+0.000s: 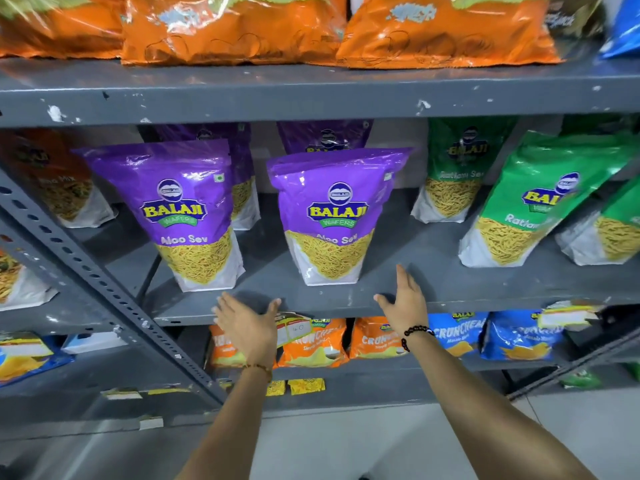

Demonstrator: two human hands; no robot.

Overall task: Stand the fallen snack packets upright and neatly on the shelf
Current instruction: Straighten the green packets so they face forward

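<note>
Nearest to me, the person's two bare forearms reach up toward the grey metal shelf [433, 285], both palms empty; the left hand [247, 325] is spread with fingers fanned just at the shelf's front lip, and the right hand [405, 301] is likewise spread, fingers pointing up over the lip, a dark bead bracelet [414, 336] on its wrist, neither touching a packet. Just beyond the fingertips two purple Aloo Sev packets stand upright near the front edge: the left purple packet [188, 216] and the right purple packet [332, 220], well apart, each leaning back a little, with more purple packets [322, 135] standing behind them. By my reckoning this stretch is as good as done, and the hands look to be framing the right purple packet or just clear of it. What seems left lies to the right, where a green Ratlam Sev packet [530, 206] tilts noticeably and another green one [453, 174] stands further back; whether they count as fallen I cannot say. There is bare shelf between and in front of the purple packets, enough room to slide them, but the upper shelf [311, 95] hangs close above their tops and a perforated diagonal brace [104, 289] crosses the left side, so lifting high or reaching left looks cramped
</note>
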